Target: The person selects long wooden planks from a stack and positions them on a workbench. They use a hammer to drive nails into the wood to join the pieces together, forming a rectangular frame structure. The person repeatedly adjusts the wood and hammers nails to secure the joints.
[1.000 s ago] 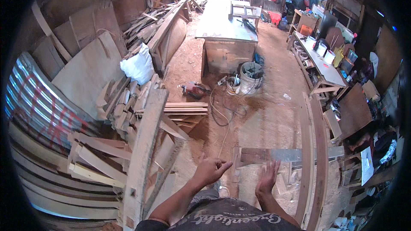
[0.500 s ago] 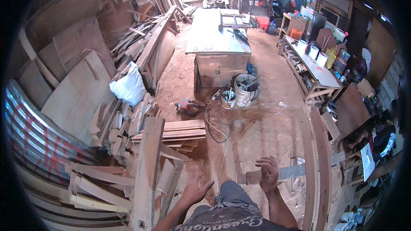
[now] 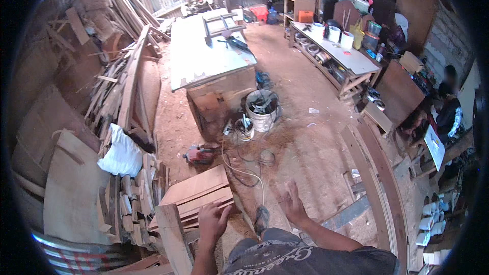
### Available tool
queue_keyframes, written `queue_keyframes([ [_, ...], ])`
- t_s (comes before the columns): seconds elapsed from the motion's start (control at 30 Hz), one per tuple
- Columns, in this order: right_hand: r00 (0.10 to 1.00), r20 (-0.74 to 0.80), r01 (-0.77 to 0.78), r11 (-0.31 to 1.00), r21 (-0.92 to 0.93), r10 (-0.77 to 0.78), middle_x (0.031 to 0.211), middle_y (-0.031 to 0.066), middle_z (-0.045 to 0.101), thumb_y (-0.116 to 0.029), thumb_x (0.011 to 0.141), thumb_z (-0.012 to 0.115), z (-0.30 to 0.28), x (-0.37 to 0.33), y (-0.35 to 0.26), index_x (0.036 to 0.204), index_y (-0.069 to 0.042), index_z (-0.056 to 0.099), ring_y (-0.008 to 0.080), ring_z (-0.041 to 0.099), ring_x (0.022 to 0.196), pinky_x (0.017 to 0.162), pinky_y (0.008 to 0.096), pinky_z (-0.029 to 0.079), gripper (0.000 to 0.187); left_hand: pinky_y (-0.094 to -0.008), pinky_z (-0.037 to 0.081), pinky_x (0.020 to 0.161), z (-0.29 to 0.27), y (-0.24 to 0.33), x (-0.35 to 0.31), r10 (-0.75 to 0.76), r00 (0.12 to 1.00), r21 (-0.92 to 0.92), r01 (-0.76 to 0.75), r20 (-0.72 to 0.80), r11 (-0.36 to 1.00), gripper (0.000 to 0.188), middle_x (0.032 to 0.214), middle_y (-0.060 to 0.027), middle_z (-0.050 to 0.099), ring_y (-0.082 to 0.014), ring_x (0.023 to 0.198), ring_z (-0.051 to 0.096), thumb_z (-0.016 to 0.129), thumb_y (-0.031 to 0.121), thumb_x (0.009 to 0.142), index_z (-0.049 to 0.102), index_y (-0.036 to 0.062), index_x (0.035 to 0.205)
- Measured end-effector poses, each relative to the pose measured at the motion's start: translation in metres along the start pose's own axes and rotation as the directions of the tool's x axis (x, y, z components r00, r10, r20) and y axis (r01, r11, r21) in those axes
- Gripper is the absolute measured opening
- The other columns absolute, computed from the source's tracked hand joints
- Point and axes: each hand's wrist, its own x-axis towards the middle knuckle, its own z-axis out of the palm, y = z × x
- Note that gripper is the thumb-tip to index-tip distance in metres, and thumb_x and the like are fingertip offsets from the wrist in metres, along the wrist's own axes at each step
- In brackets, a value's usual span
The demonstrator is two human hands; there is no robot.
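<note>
holding hands (image 3: 293, 205) apart, stacked planks (image 3: 196, 188) near left one, pale-lettered dark shirt (image 3: 338, 259)

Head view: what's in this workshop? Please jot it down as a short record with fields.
Left hand: nothing visibly held; nearest the stacked boards
Right hand: open, empty, above the floor
On the floor: red power tool, large pale bucket
Table: pale top; dark tool lying on it
Left side: white sack
Right side: bench with white tubs; another person near the edge
</note>
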Motion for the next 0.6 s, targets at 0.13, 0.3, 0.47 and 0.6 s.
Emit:
queue_keyframes([
  [0.13,0.962,-0.252,-0.029,0.959,0.282,0.103,0.148,0.0276,0.045,-0.043,0.112,0.032,-0.011,0.026,-0.024,0.159,0.003,0.015,0.0356,0.052,0.130,0.115,0.0445,0.036,0.068,-0.0600,0.035,0.111,0.011,0.007,0.065,0.034,0.981,0.197,-0.073,0.192,0.978,0.053,0.111,-0.0139,0.076,-0.0299,0.110,0.068,0.066,0.052,0.094,0.074,0.0041,0.071],
  [0.3,0.905,-0.346,0.182,0.961,-0.208,-0.246,0.134,0.0209,0.055,-0.035,0.112,0.032,-0.061,0.064,-0.040,0.136,-0.003,0.052,0.0370,0.056,0.119,0.110,0.0468,0.040,0.045,-0.0634,0.029,0.116,0.031,0.013,0.138,-0.055,0.847,0.433,-0.213,0.528,0.876,0.069,0.149,-0.0146,0.055,-0.0338,0.135,0.053,0.053,0.069,0.094,0.073,0.0092,0.124],
  [0.47,0.943,-0.238,0.158,0.941,-0.301,-0.234,0.115,0.0159,0.068,-0.031,0.110,0.039,-0.100,0.110,-0.069,0.099,-0.004,0.072,0.0374,0.058,0.115,0.106,0.0467,0.041,0.044,-0.0575,0.027,0.120,0.065,0.031,0.210,0.034,0.839,0.415,-0.303,0.543,0.858,0.094,0.162,-0.0189,0.036,-0.0448,0.146,0.036,0.056,0.072,0.091,0.037,0.0083,0.157],
  [0.6,0.994,-0.086,-0.091,0.961,-0.263,0.071,0.115,0.0196,0.070,-0.032,0.107,0.045,-0.107,0.147,-0.042,0.104,-0.001,0.073,0.0399,0.062,0.111,0.103,0.0482,0.043,0.042,-0.0585,0.025,0.122,0.103,0.050,0.266,0.124,0.825,0.352,-0.365,0.552,0.862,0.098,0.164,-0.0221,0.030,-0.0442,0.150,0.029,0.064,0.066,0.089,0.028,0.0082,0.160],
])
